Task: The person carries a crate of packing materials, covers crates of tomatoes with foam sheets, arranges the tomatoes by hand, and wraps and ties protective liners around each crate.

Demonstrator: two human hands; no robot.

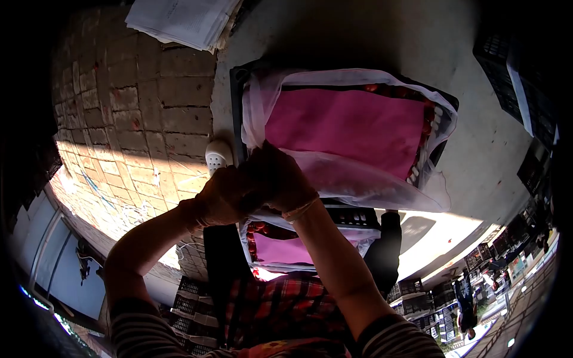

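Observation:
A black crate point(237, 95) lined with thin translucent white plastic point(358, 170) stands ahead of me. A pink sheet point(346, 125) lies over red fruit point(427, 119) inside it. Both my hands, in deep shadow, meet at the crate's near left corner, where the plastic is bunched. My left hand point(224, 194) is closed beside my right hand point(271, 176); what it holds is hidden. The fingers of my right hand are closed at the gathered plastic. Below my forearms sits a second crate with red fruit and a pink sheet point(280, 249).
Papers point(182, 21) lie at the top left, beside brick paving point(137, 107). A light shoe point(219, 155) is left of the front crate. Dark crates point(513, 83) stand at the right, more are stacked lower down. A person point(465, 304) is in the distance at lower right.

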